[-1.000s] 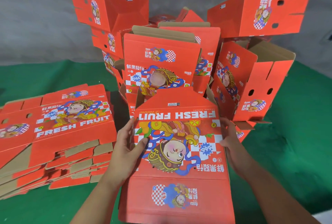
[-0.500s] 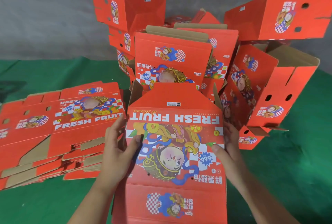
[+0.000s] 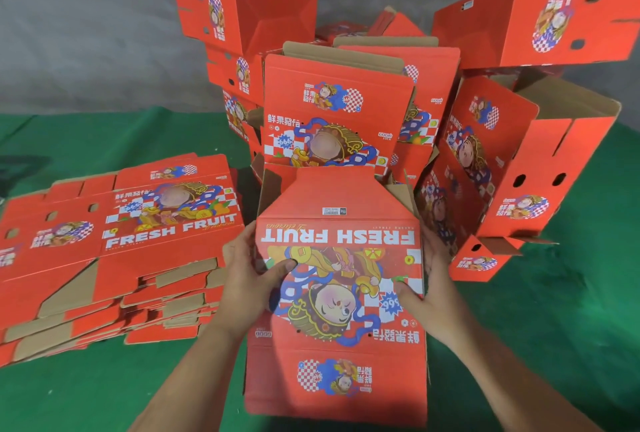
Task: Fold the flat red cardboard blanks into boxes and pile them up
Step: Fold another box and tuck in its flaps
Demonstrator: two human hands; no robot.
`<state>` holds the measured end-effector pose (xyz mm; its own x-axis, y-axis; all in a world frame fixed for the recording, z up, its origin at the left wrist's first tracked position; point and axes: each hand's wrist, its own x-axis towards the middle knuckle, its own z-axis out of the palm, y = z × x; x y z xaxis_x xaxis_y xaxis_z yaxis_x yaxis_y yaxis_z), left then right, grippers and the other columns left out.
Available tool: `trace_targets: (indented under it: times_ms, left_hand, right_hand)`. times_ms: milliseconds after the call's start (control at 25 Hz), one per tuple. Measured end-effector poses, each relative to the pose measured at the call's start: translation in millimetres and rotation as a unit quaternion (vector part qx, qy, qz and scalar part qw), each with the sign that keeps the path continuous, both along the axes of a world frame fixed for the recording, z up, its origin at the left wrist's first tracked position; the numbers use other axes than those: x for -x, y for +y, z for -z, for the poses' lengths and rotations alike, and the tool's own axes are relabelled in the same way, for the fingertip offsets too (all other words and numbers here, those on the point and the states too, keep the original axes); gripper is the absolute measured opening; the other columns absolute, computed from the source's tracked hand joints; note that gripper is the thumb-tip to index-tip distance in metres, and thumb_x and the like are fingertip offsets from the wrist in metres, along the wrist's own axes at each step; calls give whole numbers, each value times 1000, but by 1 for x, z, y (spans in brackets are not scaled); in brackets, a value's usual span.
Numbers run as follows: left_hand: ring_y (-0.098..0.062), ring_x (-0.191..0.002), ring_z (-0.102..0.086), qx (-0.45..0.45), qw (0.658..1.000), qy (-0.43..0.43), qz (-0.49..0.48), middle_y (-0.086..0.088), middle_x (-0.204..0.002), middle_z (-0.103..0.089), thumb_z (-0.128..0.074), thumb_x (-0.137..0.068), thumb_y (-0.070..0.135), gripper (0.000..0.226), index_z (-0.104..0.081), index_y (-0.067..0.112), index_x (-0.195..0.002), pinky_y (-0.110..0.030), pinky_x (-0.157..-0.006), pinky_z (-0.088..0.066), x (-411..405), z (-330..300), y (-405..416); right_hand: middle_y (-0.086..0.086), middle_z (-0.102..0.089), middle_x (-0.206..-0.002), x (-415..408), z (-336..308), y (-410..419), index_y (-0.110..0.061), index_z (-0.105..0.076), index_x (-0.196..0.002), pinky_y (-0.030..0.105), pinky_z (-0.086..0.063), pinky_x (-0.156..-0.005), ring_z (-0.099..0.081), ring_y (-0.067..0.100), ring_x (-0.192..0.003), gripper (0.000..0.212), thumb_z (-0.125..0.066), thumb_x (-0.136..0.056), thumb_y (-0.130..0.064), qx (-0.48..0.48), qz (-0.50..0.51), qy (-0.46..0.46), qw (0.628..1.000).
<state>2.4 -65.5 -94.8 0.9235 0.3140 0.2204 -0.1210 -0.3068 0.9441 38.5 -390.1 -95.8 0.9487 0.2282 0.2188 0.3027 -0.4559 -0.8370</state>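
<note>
Two hands grip one red box at the near edge of the green mat: the left hand clasps its left side, thumb on the print, and the right hand clasps its right side. One stack of flat blanks lies at the mat's left edge; at least six folded boxes pile up behind.

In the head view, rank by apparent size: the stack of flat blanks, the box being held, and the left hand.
1. Stack of flat blanks
2. Held box, close to it; nearness to the camera makes this order unsure
3. Left hand
</note>
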Motion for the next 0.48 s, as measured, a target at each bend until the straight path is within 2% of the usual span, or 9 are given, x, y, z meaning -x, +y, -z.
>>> trace_targets:
  times_ms: [80, 160, 240, 320, 400, 480]
  left_hand:
    - [19, -118, -50, 32, 999, -10, 0, 10, -130, -41, -89, -75, 21, 81, -39, 40, -136, -3, -91, -45, 1, 5, -4]
    - [-7, -127, -58, 78, 996, -13, 33, -4, -136, -46, -86, -79, 13, 76, -39, 40, -133, -27, -97, -56, 5, 11, -16]
    - [-19, -127, -61, 97, 994, -23, 53, -8, -135, -53, -83, -83, 12, 72, -39, 44, -130, -35, -89, -62, 9, 13, -30]
    - [-19, -125, -62, 103, 993, -23, 54, -6, -133, -56, -82, -83, 16, 70, -39, 45, -130, -40, -87, -63, 10, 13, -37]
    - [-18, -124, -63, 103, 993, -19, 47, -7, -133, -56, -83, -83, 14, 71, -39, 45, -128, -44, -88, -63, 6, 10, -40]
    - [-16, -118, -66, 78, 996, -32, 24, -11, -131, -56, -84, -83, 5, 75, -38, 48, -124, -39, -88, -62, 2, 9, -42]
  right_hand:
    - [-40, -44, -140, -6, 1, 0, -33, -16, -162, 1, -39, -96, -50, -16, -126, 102, -74, -79, -26, 16, 5, -5, 1000]
    - [-48, -41, -133, -12, 6, -4, -40, -5, -161, 17, -50, -97, -54, -15, -120, 108, -75, -80, -25, 8, 22, 26, 999]
    - [-50, -40, -130, -10, 6, -5, -52, 1, -156, 33, -56, -94, -55, -12, -118, 112, -75, -79, -24, -16, 48, 38, 998]
    - [-28, -47, -140, -8, 2, -7, -59, -2, -153, 36, -57, -95, -58, -4, -120, 111, -74, -76, -25, -40, 76, 31, 996]
    - [-3, -46, -149, -5, -4, -6, -61, -4, -151, 42, -54, -103, -57, 8, -129, 109, -75, -77, -24, -56, 95, 15, 994]
    - [3, -40, -155, -2, -9, -1, -57, -8, -152, 48, -48, -112, -51, 15, -138, 104, -76, -78, -32, -73, 114, -14, 991]
